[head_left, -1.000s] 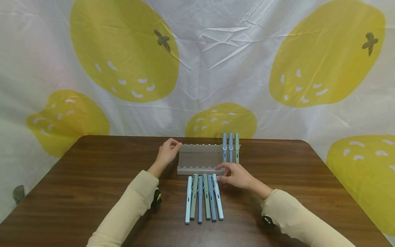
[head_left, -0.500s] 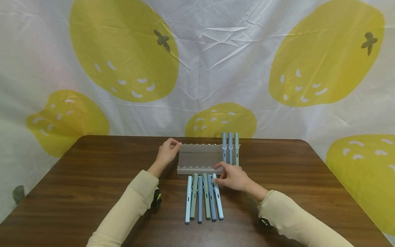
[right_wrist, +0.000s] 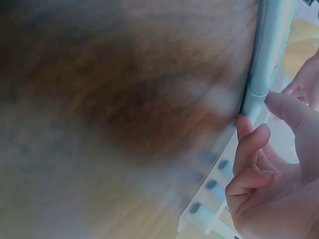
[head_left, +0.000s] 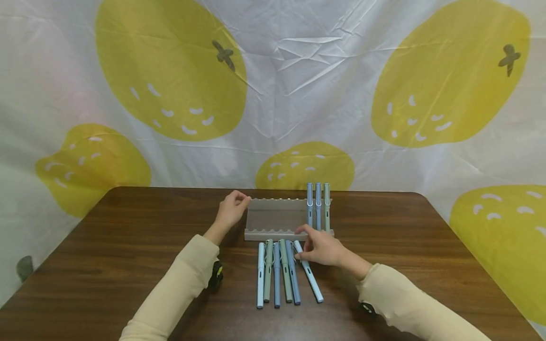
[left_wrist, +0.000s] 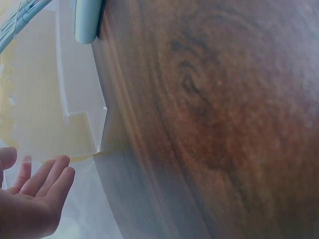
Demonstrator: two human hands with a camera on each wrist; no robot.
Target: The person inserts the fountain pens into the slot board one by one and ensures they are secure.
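A clear pen rack (head_left: 275, 218) with scalloped edges stands toward the back of the table. My left hand (head_left: 230, 208) pinches its upper left corner between thumb and index; in the left wrist view the other fingers (left_wrist: 52, 177) stretch out at the rack's end. Before the rack, my right hand (head_left: 322, 246) has thumb and a fingertip on opposite sides of a light blue pen (head_left: 312, 277), near its top. The right wrist view shows that pen (right_wrist: 271, 55) between them. Two blue pens (head_left: 309, 203) and a green pen (head_left: 327, 203) lean in the rack's right slots.
Left of the gripped pen lies a row of several pens: a light blue pen (head_left: 260, 274), green pens (head_left: 268, 279) and blue pens (head_left: 277, 279). They rest on the brown wooden table (head_left: 128, 246). A lemon-print cloth (head_left: 298, 109) hangs behind the table's back edge.
My right hand has shifted slightly left onto the rightmost light blue pen. That pen's lower end has swung right, away from the row. The left hand stays at the rack's corner.
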